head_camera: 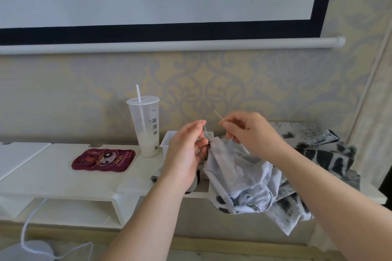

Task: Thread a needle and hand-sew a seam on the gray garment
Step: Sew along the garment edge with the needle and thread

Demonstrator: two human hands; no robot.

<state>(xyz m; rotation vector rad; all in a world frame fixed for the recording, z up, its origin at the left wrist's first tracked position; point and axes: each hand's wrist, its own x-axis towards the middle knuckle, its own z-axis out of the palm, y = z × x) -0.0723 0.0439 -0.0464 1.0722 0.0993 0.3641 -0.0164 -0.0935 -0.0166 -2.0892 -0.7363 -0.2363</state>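
Where the desk [42, 176] begins at left, phone case [103, 160]: dark red, lying flat.
Cup [145, 131]: clear plastic, upright, straw in lid; little milky drink at bottom.
White box [167, 142]: partly covered, contents hidden.
Left hand [186, 152]: curled fingers pinch gray garment [239, 176] edge.
Right hand [250, 133]: fingertips pinch needle [218, 115], pointing up-left.
Gray garment: heaped on desk's right part, hanging over front.

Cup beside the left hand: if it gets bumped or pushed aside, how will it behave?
The cup is tall and narrows toward its base, so a push near the lid would probably tip it. Only a little milky drink shows at the bottom, so it is likely light and may slide on the smooth white shelf.
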